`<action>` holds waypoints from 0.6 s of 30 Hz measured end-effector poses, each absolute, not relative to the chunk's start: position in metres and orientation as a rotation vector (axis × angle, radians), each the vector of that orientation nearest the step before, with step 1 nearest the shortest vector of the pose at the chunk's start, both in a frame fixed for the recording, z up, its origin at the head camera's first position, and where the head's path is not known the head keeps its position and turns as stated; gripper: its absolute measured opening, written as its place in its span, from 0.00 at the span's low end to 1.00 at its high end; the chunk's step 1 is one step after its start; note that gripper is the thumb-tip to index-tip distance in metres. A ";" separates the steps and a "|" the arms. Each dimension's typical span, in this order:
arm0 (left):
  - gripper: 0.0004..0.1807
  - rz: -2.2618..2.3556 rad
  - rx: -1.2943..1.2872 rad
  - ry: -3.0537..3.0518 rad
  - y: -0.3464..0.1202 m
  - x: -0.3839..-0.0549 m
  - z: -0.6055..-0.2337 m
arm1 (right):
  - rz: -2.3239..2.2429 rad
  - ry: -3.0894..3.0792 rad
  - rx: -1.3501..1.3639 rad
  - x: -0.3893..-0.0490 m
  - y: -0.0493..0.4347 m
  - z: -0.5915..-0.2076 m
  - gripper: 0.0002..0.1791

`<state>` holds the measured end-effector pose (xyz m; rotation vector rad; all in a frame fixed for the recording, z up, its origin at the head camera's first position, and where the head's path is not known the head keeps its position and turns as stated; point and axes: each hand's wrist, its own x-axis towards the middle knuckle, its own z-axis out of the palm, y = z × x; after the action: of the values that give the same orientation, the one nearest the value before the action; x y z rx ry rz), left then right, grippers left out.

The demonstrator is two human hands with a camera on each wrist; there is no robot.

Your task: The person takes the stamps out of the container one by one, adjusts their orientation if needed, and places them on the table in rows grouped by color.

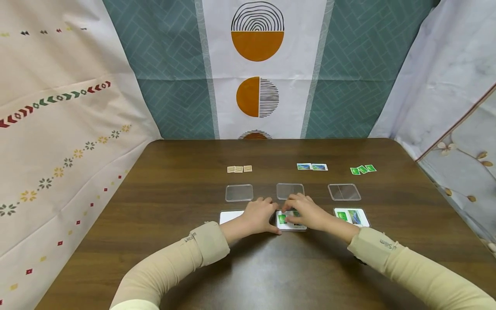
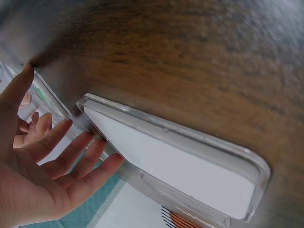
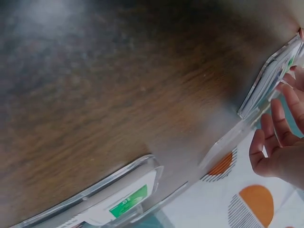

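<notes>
In the head view, a shallow clear case [image 1: 294, 228] with a white insert lies flat between both hands, a small green stamp-like piece [image 1: 282, 219] on its left part. My left hand [image 1: 255, 216] is at the case's left side, thumb stretched toward the near corner and fingers beyond. In the left wrist view its fingers [image 2: 80, 161] are spread and slightly bent. From the right, my right hand [image 1: 308, 214] reaches over the case, fingertips close over the green piece and partly covering the insert. Its fingers [image 3: 280, 123] bend loosely in the right wrist view.
Left stands a case with a plain white insert [image 2: 166, 159]; right, a case with green and blue pieces [image 1: 351, 217]. Behind are three clear lids [image 1: 239, 193]. Farther back lie beige pieces [image 1: 239, 169], blue picture pieces [image 1: 312, 166] and green pieces [image 1: 363, 169].
</notes>
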<state>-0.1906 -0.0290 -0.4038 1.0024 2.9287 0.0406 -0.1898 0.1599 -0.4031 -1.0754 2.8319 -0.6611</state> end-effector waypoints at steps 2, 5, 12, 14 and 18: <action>0.39 0.050 1.002 2.930 -0.029 -0.191 -0.405 | -0.649 2.846 -1.084 -0.190 0.159 -0.404 0.10; 0.38 0.067 0.979 2.934 -0.029 -0.190 -0.405 | -0.635 2.857 -1.084 -0.191 0.157 -0.405 0.10; 0.37 0.098 0.947 2.950 -0.028 -0.190 -0.408 | -0.659 2.856 -1.006 -0.194 0.154 -0.406 0.09; 0.38 0.103 0.933 2.953 -0.029 -0.190 -0.409 | -0.659 2.845 -0.997 -0.196 0.152 -0.406 0.09; 0.39 0.127 0.911 2.949 -0.027 -0.190 -0.409 | -0.668 2.804 -0.967 -0.200 0.153 -0.403 0.09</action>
<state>-0.1898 -0.0270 -0.4090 0.9113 2.9489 0.1273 -0.1996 0.1527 -0.4031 -0.9667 2.8037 -0.6676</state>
